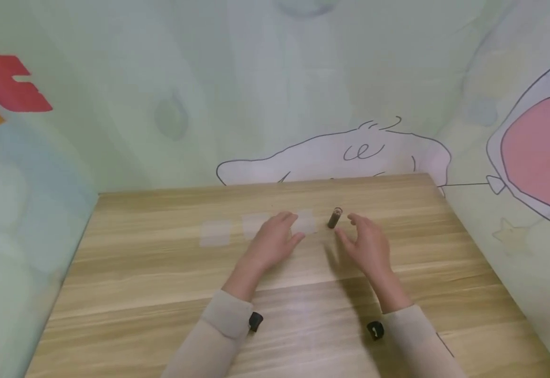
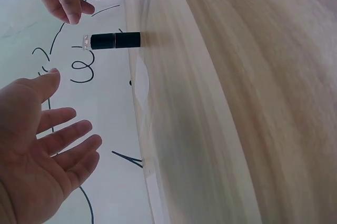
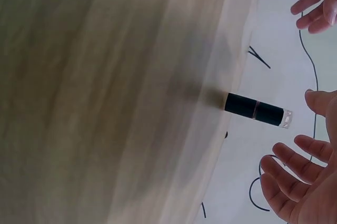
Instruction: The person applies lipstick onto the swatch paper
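A small black cylinder [image 1: 334, 218] stands upright toward the back of the wooden table. Seen from the left wrist, this black tube [image 2: 116, 40] has a thin band round its middle and a clear, patterned top; its exact kind is unclear. My right hand [image 1: 369, 245] hovers just right of it, fingers parted and loosely bent, apparently not touching. Over the pale squares, farther to the left, my left hand [image 1: 273, 239] holds nothing. In the right wrist view, the right palm [image 3: 308, 182] faces the tube across a gap.
Three pale, thin squares lie in a row on the table: a left one [image 1: 215, 233], a middle one [image 1: 252, 226] partly behind the left hand, and a right one [image 1: 307, 221] beside the tube. A printed backdrop [image 1: 275, 94] rises behind the table's back edge.
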A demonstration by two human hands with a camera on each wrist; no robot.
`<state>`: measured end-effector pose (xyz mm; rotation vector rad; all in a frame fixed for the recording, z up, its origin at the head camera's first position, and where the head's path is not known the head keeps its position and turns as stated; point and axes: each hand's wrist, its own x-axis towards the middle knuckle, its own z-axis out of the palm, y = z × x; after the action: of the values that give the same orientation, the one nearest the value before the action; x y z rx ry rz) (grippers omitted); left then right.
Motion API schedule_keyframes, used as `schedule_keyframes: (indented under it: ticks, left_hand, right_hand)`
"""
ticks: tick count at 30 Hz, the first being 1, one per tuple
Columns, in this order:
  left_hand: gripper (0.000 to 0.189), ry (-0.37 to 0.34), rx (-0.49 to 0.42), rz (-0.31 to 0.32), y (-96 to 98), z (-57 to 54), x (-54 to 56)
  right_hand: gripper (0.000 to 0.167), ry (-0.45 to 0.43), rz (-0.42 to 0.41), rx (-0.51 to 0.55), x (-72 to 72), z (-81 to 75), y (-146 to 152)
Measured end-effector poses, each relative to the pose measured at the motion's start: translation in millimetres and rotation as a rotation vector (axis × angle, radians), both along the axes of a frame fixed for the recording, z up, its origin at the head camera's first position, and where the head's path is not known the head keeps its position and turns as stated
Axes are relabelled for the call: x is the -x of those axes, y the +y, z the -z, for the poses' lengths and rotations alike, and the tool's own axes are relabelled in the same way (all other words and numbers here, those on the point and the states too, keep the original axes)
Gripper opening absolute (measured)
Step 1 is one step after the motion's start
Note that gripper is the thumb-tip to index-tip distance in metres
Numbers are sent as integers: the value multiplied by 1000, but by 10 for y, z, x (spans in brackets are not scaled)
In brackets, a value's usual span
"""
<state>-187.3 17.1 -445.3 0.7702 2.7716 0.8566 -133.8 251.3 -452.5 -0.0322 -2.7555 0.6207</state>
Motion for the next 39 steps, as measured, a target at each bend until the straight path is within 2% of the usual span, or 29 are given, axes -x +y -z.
schedule_keyframes:
  ticks: [9, 18, 32, 39]
  left_hand:
    - [54, 1, 5, 58, 180, 86, 38]
    - [53, -6, 5, 69, 297, 171, 53]
    - [52, -2, -3, 83, 434, 203, 151]
    - [52, -29, 3, 82, 497, 237, 181]
  right_hand:
    - [53, -26, 8, 2, 16, 63, 14]
    - [54, -42, 3, 11, 59, 157, 25]
    - [53, -78, 30, 43, 170, 167, 71]
    - [54, -112, 25, 58, 211, 161, 42]
